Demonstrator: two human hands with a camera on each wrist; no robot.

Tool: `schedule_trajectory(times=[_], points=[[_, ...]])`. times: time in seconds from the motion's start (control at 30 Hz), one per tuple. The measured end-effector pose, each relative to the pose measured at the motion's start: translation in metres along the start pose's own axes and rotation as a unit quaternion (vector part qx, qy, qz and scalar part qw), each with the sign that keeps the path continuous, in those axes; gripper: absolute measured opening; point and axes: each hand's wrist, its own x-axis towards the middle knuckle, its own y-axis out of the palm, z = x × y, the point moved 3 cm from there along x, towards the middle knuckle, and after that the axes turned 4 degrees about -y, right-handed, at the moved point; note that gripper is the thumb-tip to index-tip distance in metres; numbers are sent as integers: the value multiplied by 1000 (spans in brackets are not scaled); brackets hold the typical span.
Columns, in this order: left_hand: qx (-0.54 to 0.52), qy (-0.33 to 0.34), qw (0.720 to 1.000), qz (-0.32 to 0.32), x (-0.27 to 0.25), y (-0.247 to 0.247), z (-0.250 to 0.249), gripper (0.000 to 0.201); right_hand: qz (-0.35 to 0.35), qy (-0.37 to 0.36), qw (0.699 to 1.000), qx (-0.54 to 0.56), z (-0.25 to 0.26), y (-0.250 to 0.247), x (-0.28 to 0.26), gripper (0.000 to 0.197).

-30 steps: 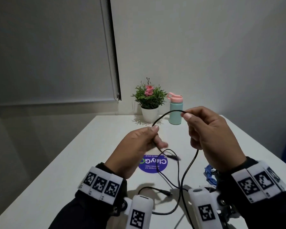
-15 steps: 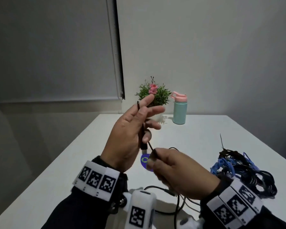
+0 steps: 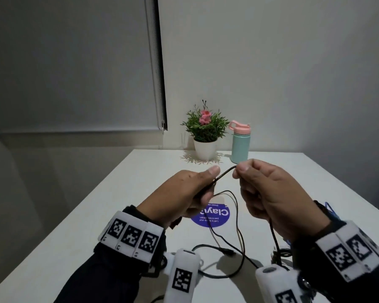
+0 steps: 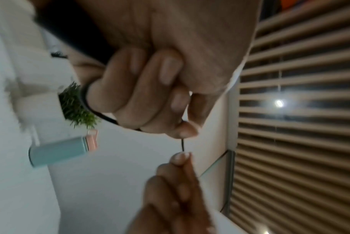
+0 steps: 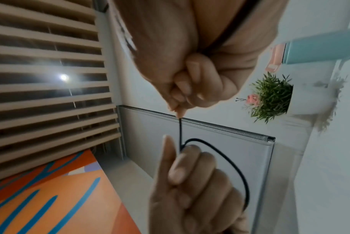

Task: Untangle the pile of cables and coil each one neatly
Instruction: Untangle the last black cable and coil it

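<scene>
I hold a thin black cable [image 3: 224,174] above the white table [image 3: 123,206]. My left hand [image 3: 208,184] grips it, fingers curled round gathered loops [image 4: 86,101]. My right hand [image 3: 241,173] pinches the same cable between thumb and fingertips, a short span away. In the right wrist view that span [image 5: 180,133] runs straight from my right hand's fingertips [image 5: 180,109] to the left hand [image 5: 190,182], where one loop [image 5: 230,161] bulges out. Slack cable [image 3: 236,217] hangs from both hands to the table. My right arm hides the tangled pile, apart from a bit of blue cable [image 3: 329,207].
A potted plant [image 3: 206,132] and a teal bottle [image 3: 240,143] with a pink lid stand at the table's far edge by the wall. A round blue sticker [image 3: 216,216] lies under my hands. Loose black cable with a plug [image 3: 227,251] rests near the front edge.
My left hand has dropped from its raised position. My right hand has risen from near the front edge to level with it, taking a new pinch farther along the cable.
</scene>
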Motion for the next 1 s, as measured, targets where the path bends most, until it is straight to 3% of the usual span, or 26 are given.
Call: schedule_trajectory(times=[0.07,0.13,0.23,0.3,0.4,0.53,0.63,0.73,0.8,0.9,1.0], points=[[-130,-13,989,67,-4,8,-2,54,7,8,1000,-7,-9,5,1,23],[-269,-6,955,123,-6,17,-7,52,30,29,999,1,-21,13,-2,28],[-345,53,930,112,-4,18,-16,54,53,58,995,-57,-38,27,-7,27],[-360,71,928,67,0,12,-16,53,74,76,989,-99,-43,34,-10,32],[-312,93,945,-22,7,0,-7,50,102,95,980,-143,-42,40,-14,36],[-135,103,977,-127,12,-17,7,47,150,105,958,-222,-34,42,-21,29],[-21,83,983,-162,10,-24,12,42,165,106,973,-118,-14,39,-23,26],[56,53,990,-118,6,-18,11,44,106,51,993,3,10,21,-14,17],[67,30,996,-52,5,-7,9,51,52,1,999,13,17,4,-8,18],[-25,-17,998,58,1,10,3,62,-11,-34,999,-26,9,-9,-1,24],[-162,2,981,110,-1,19,-3,39,-22,-41,996,-75,-8,-6,2,28]])
